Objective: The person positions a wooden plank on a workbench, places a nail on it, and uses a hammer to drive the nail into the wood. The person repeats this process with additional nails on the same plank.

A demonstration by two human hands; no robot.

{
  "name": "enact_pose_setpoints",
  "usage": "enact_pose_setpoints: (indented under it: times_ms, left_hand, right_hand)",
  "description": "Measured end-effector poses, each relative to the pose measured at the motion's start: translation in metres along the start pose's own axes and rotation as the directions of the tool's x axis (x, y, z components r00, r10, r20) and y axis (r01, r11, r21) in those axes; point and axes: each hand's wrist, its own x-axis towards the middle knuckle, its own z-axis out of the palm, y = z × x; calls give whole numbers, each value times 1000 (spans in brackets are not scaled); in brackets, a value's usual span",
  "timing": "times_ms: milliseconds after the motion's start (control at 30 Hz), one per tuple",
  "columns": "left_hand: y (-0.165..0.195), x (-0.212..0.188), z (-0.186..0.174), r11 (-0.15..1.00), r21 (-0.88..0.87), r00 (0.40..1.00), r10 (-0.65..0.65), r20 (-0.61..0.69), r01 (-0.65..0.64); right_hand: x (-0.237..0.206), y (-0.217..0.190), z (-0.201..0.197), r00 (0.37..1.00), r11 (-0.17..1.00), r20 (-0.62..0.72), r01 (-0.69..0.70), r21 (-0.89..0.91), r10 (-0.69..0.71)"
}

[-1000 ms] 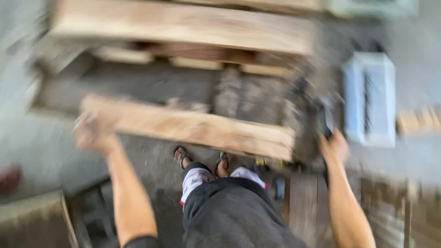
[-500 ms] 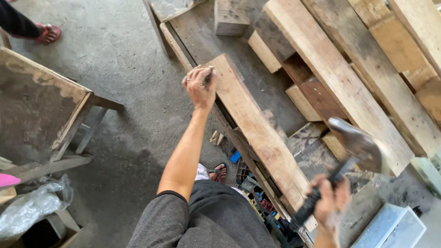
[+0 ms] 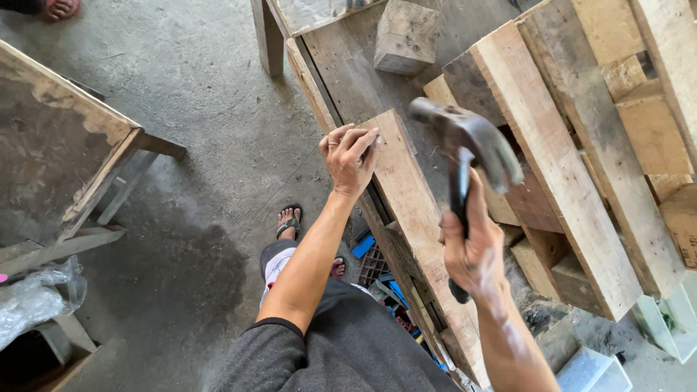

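Nearest the camera, the right hand (image 3: 475, 250) is wrapped tight around the dark handle of a steel claw hammer (image 3: 465, 149), whose head is raised above the bench. Further out, the left hand (image 3: 350, 154) rests on the end of a long pale wooden plank (image 3: 410, 199), fingertips pinched together at its edge; what they pinch is too small to tell. Beyond lie a square wooden block (image 3: 404, 36) and a weathered wooden pallet (image 3: 573, 181).
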Motion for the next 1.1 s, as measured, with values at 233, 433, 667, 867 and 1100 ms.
enact_pose_setpoints:
  times_ms: [233,433,667,867,1100]
  left_hand:
    - [-2,3,2,1000,-22,1000,14,1,-14]
    - [-2,0,2,1000,-17,999,-7,31,8]
    - [1,0,2,998,-56,999,-28,23,30]
    - [1,-2,-1,991,-118,992,-53,116,66]
    - [-14,-16,-4,890,-350,944,-210,256,293]
  right_hand:
    - [11,14,14,974,985,152,-162,-54,168]
    - [2,24,20,994,996,61,-87,-5,88]
    - [-19,27,39,920,921,69,-387,28,385]
    - [-28,32,44,858,865,120,-486,-128,500]
    - [-24,37,48,844,851,136,-496,-171,519]
